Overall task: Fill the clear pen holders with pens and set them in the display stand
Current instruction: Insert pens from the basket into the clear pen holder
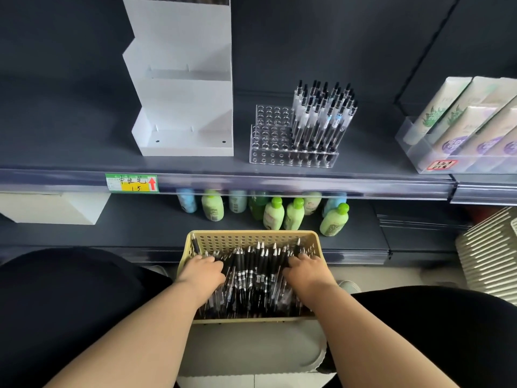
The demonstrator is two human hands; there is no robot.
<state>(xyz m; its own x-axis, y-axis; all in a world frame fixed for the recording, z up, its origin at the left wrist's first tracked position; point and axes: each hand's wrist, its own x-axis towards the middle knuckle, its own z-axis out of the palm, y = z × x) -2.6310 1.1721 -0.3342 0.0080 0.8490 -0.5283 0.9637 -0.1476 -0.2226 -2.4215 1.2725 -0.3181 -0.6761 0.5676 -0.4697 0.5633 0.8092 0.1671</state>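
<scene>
Stand first: the white display stand [181, 107] sits far ahead and left of the fingers, with the half-filled clear pen holder [268, 158] far ahead of them. The yellow basket [251, 233] rings both hands. Left hand [204, 271] and right hand [306, 271] rest knuckles-up, equally near the pens [251, 270] lying between and under them. The pens' long axes run parallel to the fingers. The fingers dip into the pile, and whether they grip any pen cannot be told.

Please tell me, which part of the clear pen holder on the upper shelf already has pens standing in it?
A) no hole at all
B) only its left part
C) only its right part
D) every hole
C: the pens stand upright in the right part of the clear pen holder, while the holes on its left are empty.
</scene>
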